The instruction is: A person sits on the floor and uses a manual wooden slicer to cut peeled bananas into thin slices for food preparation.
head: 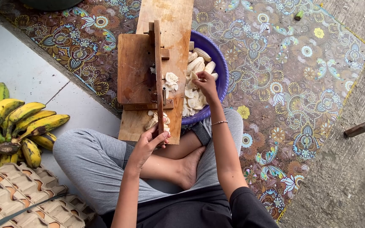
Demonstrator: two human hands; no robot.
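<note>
While the person sat cross-legged over the work, grey egg trays of moulded pulp lay at the far left bottom corner, cut off by the frame edge, their cups showing orange-brown inside. Just above them sat a bunch of bananas, yellow going green and blotched black, also clipped at the left edge, resting on pale floor tiles. Moving right, the left hand was curled around the near end of a wooden slicer's upright blade bar, fingers wrapped, thumb on top; what lay under the palm could not be made out. That bar stood on a wooden board laid over a longer plank, whose far end ran out of the top of the frame. Pale banana slices lay beside the bar and a few more near the left hand. Further right, the right hand, a thin bracelet on its wrist, pinched a piece of peeled banana over the blue basin, which was half hidden beneath the plank and held peeled bananas and slices. Beyond, the patterned floor mat lay open as far as its yellow border, then bare concrete, where a stick poked in from the right edge, its other end unseen.
</note>
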